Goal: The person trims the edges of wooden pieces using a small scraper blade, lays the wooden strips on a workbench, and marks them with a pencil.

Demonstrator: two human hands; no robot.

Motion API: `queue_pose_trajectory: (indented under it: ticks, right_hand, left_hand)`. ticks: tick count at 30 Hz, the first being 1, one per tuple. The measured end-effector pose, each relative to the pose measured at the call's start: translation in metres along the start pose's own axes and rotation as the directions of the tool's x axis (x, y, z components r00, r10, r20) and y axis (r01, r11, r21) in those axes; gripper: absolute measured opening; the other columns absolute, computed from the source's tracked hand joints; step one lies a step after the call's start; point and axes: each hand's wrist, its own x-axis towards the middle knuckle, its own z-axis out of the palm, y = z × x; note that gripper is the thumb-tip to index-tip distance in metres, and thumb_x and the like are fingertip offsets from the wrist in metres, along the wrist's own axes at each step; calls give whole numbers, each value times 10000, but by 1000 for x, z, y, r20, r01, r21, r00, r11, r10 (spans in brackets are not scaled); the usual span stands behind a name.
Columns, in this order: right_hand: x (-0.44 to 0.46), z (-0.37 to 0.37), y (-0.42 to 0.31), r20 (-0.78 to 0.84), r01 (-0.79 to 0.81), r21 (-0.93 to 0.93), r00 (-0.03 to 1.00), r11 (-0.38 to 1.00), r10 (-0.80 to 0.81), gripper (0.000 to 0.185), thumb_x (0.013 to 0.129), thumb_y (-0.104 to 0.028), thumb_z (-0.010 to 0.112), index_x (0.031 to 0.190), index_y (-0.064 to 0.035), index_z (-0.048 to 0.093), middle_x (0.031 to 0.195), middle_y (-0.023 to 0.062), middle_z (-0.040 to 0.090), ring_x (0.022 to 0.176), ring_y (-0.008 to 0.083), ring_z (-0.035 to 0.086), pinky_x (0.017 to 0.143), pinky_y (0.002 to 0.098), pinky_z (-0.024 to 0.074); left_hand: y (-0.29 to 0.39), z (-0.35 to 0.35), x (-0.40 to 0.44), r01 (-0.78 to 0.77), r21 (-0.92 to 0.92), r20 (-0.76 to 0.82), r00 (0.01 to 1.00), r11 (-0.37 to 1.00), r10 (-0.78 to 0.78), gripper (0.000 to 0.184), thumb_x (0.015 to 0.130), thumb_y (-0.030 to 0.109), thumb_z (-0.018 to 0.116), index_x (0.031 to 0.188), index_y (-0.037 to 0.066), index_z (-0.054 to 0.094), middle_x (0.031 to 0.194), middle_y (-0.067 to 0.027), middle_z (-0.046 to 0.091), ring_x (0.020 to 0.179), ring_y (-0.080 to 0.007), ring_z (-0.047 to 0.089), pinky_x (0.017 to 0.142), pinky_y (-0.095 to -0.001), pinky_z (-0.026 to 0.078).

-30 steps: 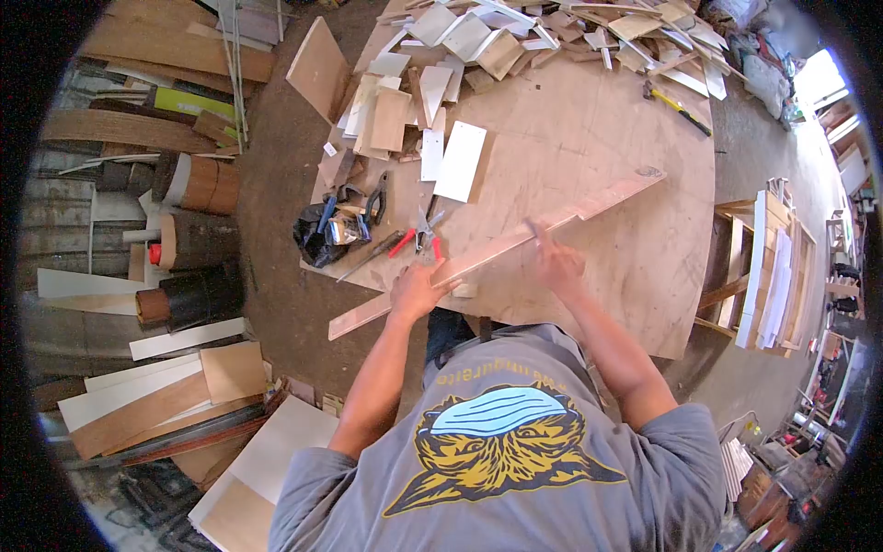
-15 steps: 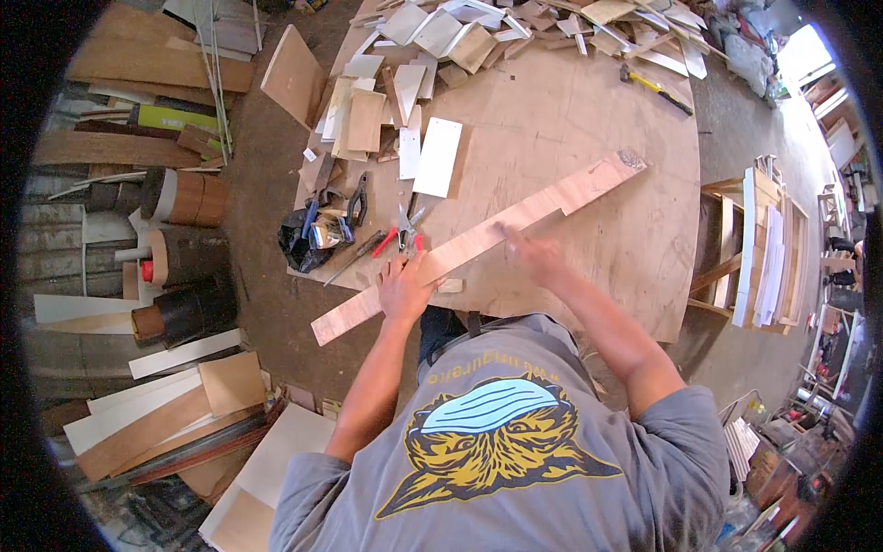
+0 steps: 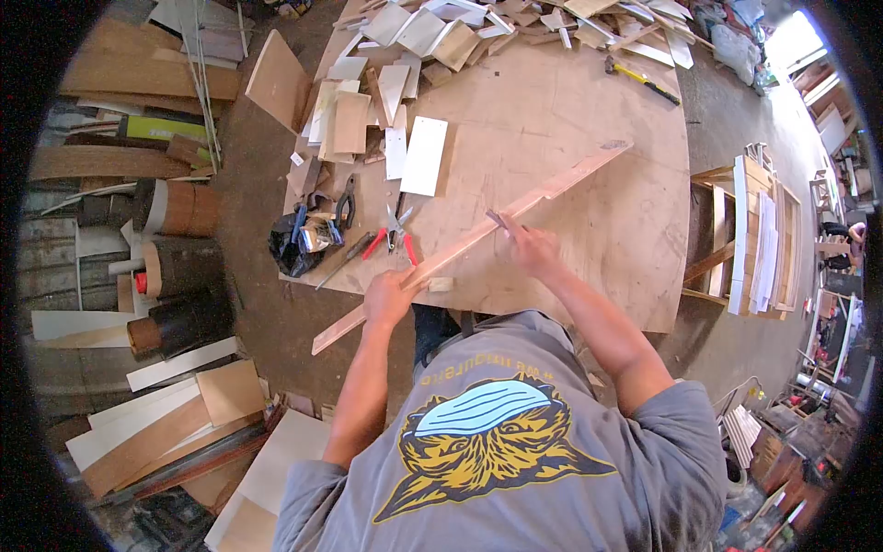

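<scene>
Wooden strip [image 3: 457, 250] is gripped by the left hand [image 3: 388, 299]; the right hand [image 3: 533, 249] apparently pinches a dark stick [image 3: 497, 219].

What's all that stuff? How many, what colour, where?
Table: one, brown, centre
Wooden strip: one, pinkish-brown, slanting over table
Hammer: one, yellow and black, table's far right
Red-handled tool: one, red and silver, beside strip
Bag: one, black, table's near left
Pliers: one, black, beside bag
Wood offcuts: many, white and brown, table's far side
Rolls: several, brown and black, left side
Small piece: one, dark, in right hand
Shirt: one, grey, bottom centre
Left hand: one, bare, holding strip
Right hand: one, bare, over table
</scene>
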Motion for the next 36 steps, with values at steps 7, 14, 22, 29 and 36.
queue_pose_trajectory:
  ticks: [7,14,22,29,36]
  right_hand:
    - [9,27,36,-239,-131,43,961,990,137,533,1019,-277,560,1547,-282,488,993,123,763,787,348,732,718,520,560]
    - [7,-1,19,-187,-202,-10,962,979,197,545,1028,-277,559,1565,-270,461,1000,98,765,803,337,736,686,499,571]
    - [7,24,29,-318,-31,2,948,1000,30,577,1006,-247,594,1567,-253,460,943,102,770,722,305,733,624,473,568]
    - [8,38,32,-318,147,-85,933,985,-167,617,991,-211,600,1584,-254,435,904,106,764,721,292,734,594,458,563]
    - [10,32,27,-180,105,-72,977,992,-116,591,1002,-219,579,1575,-263,445,912,106,753,738,324,734,655,493,573]
  left_hand:
    - [10,-28,-3,116,-179,199,977,977,-80,453,900,562,738,1117,172,817,893,-228,738,855,-392,722,787,-476,549]
    - [13,-39,2,181,-199,324,940,963,-110,438,916,542,731,1062,139,822,755,-219,683,725,-357,683,707,-457,505]
    - [9,-38,3,199,-184,361,924,963,-122,479,918,534,737,969,63,807,670,-221,631,648,-342,643,659,-467,472]
    - [10,-43,4,217,-189,385,913,958,-131,512,918,568,726,938,63,802,680,-220,641,661,-354,647,669,-477,478]
    - [-1,-27,5,107,-61,298,951,992,-85,585,936,655,631,920,90,781,848,-228,722,845,-444,695,744,-535,519]
